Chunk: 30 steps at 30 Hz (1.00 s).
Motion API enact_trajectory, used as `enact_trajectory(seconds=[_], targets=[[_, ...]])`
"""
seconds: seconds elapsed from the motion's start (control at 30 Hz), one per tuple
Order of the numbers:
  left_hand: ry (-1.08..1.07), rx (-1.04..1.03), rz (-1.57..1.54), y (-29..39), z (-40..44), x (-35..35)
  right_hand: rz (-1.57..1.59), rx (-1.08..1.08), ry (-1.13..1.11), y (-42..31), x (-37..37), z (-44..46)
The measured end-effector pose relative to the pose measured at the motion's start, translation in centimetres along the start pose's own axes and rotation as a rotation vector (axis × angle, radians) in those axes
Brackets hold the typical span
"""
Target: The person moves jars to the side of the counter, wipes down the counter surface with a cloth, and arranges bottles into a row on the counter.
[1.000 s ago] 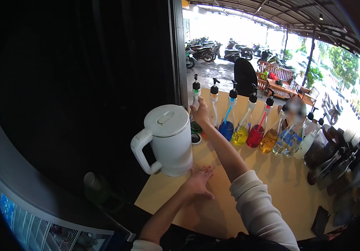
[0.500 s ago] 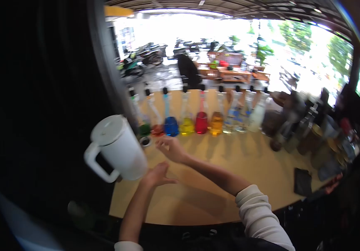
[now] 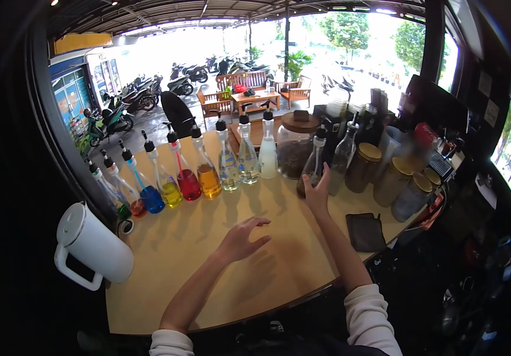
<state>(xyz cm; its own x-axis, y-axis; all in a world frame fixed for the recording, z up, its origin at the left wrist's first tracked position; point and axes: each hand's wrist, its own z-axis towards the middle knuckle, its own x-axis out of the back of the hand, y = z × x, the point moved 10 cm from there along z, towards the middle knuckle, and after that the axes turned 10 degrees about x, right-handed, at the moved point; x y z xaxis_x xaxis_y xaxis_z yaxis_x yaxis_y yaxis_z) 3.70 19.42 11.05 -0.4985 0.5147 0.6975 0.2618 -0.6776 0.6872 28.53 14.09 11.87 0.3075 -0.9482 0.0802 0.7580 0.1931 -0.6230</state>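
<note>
My left hand (image 3: pixel 243 240) hovers over the middle of the wooden counter (image 3: pixel 178 285), fingers apart and holding nothing. At the right, my right hand (image 3: pixel 318 193) is spread beside a pump bottle with dark contents (image 3: pixel 313 168), thumb and fingers around its near side; whether they touch the glass is unclear. A row of pump bottles runs leftward along the back edge: a cloudy white one (image 3: pixel 267 151), clear ones, an orange one (image 3: pixel 209 178), a red one (image 3: pixel 189 181), a yellow one (image 3: pixel 171 190), a blue one (image 3: pixel 151 197) and others.
A white lidded pitcher (image 3: pixel 98 246) stands at the left edge, near a small round object (image 3: pixel 126 226). Gold-lidded jars (image 3: pixel 364 168), a large wood-lidded glass jar (image 3: pixel 296 145) and a dark pouch (image 3: pixel 365 232) are at the right. Wooden seats and motorcycles show outside.
The view has swung right. My right hand has left the green bottle at the far left and reached the dark bottle at the right. My left hand has moved away from the pitcher.
</note>
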Motion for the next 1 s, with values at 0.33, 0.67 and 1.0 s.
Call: enact_trajectory(seconds=[0.33, 0.67, 1.0], targets=[[-0.058, 0.067, -0.116, -0.7, 0.2, -1.2, -0.055, -0.053, -0.17, 6.3, -3.0, 2.7], [0.135, 0.2, -0.07, -4.2, -4.5, 4.4, 0.233, 0.192, -0.404, -7.8, -9.0, -0.7], [0.47, 0.387, -0.225, -12.2, -14.1, 14.0, 0.964, -0.002, -0.943, -20.8, -24.6, -13.4]])
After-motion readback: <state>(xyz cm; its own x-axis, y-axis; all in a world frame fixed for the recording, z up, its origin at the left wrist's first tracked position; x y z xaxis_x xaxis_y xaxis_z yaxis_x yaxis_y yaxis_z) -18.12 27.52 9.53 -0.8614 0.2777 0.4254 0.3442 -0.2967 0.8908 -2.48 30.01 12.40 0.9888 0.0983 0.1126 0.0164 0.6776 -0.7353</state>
